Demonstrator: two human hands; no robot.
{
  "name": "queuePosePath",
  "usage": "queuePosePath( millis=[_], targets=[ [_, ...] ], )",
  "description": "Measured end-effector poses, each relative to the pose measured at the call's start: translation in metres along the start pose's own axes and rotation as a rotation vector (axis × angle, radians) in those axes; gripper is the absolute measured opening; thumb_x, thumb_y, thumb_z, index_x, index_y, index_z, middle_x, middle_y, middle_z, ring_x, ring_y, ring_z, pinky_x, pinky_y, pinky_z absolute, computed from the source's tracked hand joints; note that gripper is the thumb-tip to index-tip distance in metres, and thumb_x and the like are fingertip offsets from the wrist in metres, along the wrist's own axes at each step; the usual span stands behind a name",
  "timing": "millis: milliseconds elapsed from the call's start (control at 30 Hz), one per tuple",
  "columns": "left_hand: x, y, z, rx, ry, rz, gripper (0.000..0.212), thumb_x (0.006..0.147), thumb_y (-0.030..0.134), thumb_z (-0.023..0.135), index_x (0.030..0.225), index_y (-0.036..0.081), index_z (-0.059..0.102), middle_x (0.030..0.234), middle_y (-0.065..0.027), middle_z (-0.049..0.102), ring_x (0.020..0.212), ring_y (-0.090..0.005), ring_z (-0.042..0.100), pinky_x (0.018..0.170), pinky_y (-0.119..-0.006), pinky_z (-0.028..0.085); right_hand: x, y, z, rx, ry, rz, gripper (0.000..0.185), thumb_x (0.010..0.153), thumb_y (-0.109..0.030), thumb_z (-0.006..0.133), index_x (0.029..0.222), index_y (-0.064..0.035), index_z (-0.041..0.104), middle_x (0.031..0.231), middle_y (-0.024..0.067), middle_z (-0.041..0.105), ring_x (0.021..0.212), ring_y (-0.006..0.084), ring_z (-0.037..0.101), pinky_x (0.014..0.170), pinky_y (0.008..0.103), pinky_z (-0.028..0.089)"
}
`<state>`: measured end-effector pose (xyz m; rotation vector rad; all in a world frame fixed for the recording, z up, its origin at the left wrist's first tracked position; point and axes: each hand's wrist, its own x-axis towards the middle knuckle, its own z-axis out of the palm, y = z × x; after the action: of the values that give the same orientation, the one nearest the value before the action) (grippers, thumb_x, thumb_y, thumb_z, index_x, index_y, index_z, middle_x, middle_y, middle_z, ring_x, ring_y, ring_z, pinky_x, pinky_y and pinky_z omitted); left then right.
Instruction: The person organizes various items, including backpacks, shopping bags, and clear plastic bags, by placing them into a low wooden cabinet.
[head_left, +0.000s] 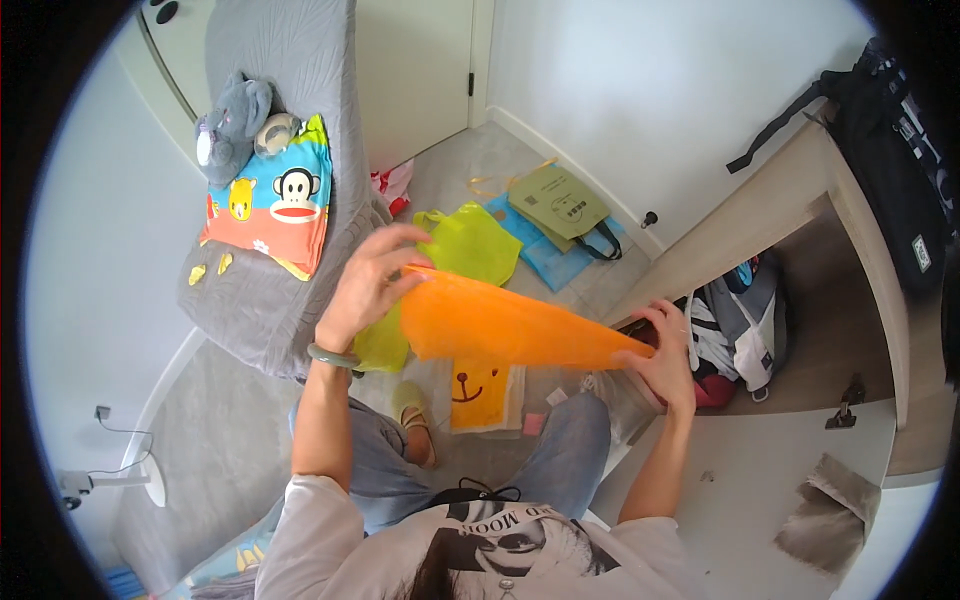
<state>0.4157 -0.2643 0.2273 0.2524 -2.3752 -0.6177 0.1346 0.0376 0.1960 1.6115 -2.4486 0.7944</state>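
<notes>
Stretched between my two hands is an orange piece of fabric or a bag (502, 319); which of the two I cannot tell. My left hand (375, 281) pinches its upper left corner between thumb and fingers. At the lower right end, my right hand (664, 349) grips the other corner. Under and behind it on the floor lie a lime-green bag (476, 244) and a yellow bag with a printed smiling face (478, 401), partly hidden by the orange piece.
An open cabinet (832, 315) on the right holds a grey backpack (750, 322). Its door (750, 480) stands open beside my right arm. Olive (562, 206) and blue (555, 266) bags lie by the wall. A grey-covered couch (292, 322) at left bears a cartoon pillow (277, 202) and elephant plush (232, 131).
</notes>
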Motion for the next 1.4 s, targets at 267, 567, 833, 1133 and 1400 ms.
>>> queuePosePath(
  millis=[267,567,833,1133,1400],
  targets=[
    [0.021,0.001,0.011,-0.01,0.422,-0.187,0.012,0.084,0.009,0.062,0.095,0.004,0.064,0.086,-0.0072,0.065,0.087,-0.0208,0.059,0.082,-0.033,0.045,0.018,-0.013,0.086,0.729,-0.759,0.214,0.041,0.086,-0.017,0.065,0.125,-0.0063,0.056,0.11,0.0076,0.065,0.095,0.0185,0.062,0.082,0.0291,0.048],
    [-0.019,-0.054,0.105,-1.516,-0.336,-1.05,0.113,0.075,0.087,0.018,0.141,-0.005,0.03,0.137,-0.0193,0.046,0.124,-0.0243,0.047,0.104,-0.039,0.033,0.01,-0.003,0.088,1.841,-0.188,0.782,0.037,0.087,-0.011,0.064,0.122,-0.0022,0.055,0.117,0.0073,0.061,0.104,0.0184,0.059,0.087,0.031,0.049],
    [-0.011,0.001,0.073,-1.47,-0.203,-0.903,0.073,0.093,0.055,0.044,0.139,-0.001,0.037,0.138,-0.011,0.046,0.125,-0.0203,0.047,0.102,-0.034,0.039,-0.007,-0.005,0.096,1.576,-0.23,0.814,0.038,0.087,-0.012,0.065,0.121,0.001,0.055,0.114,0.0073,0.062,0.102,0.0173,0.059,0.088,0.0301,0.047],
    [-0.012,-0.013,0.068,-1.007,-0.26,-0.892,0.029,0.084,0.008,0.069,0.111,0.0,0.062,0.099,-0.0034,0.068,0.086,-0.0082,0.063,0.075,-0.022,0.05,-0.003,0.003,0.076,1.572,-0.258,0.681,0.031,0.087,-0.007,0.063,0.115,0.0035,0.058,0.112,0.0076,0.064,0.099,0.0159,0.061,0.085,0.0282,0.047],
    [-0.019,-0.044,0.071,-1.109,-0.389,-0.63,0.036,0.08,-0.009,0.06,0.114,0.001,0.062,0.122,-0.0056,0.059,0.108,-0.0145,0.057,0.093,-0.026,0.044,-0.01,0.043,0.073,1.423,-0.237,0.378,0.006,0.084,0.0,0.062,0.084,0.0008,0.068,0.089,0.0063,0.067,0.079,0.014,0.062,0.076,0.0239,0.047]
  ],
)
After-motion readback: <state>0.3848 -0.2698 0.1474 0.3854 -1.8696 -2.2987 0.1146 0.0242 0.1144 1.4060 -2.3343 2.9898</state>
